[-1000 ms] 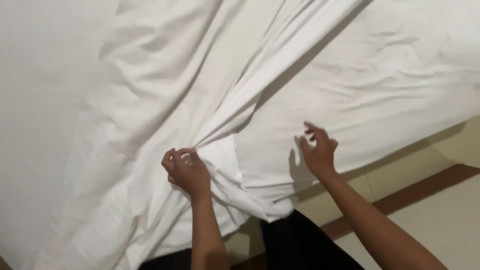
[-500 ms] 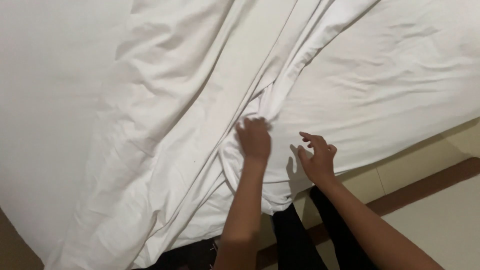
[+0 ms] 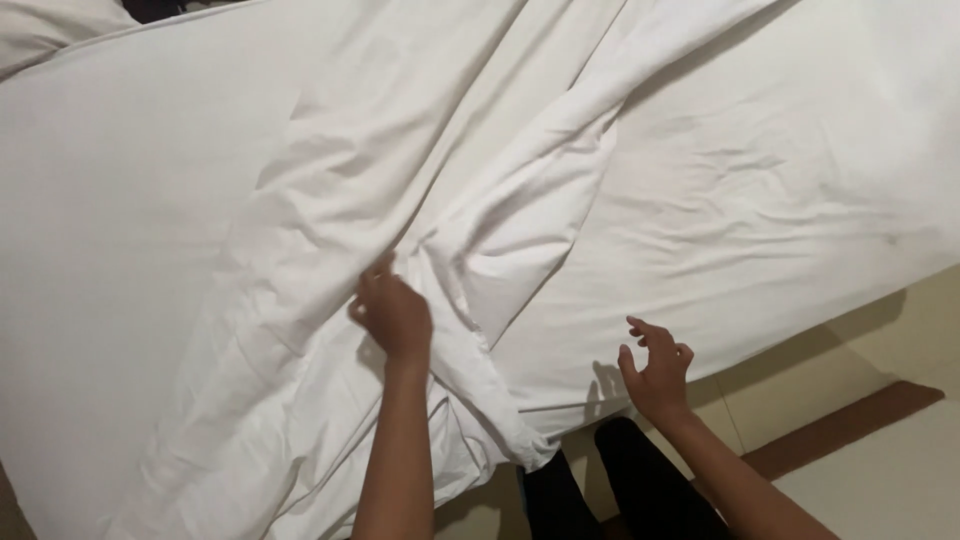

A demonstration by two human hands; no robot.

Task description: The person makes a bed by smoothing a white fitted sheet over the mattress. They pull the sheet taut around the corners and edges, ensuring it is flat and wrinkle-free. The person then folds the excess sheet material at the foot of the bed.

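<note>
Our left hand (image 3: 392, 315) pinches a gathered fold of the white sheet (image 3: 470, 215), fingers buried in the cloth at the middle of the bed's near side. From that grip the bunched ridge runs away up and to the right across the mattress (image 3: 110, 220). Our right hand (image 3: 655, 370) hovers off the sheet's near edge, fingers curled apart, holding nothing, farther from the ridge than the left.

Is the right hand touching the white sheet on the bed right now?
Apart. In the head view the right hand hovers open-fingered off the bed's edge, casting a separate shadow on the white sheet.
</note>
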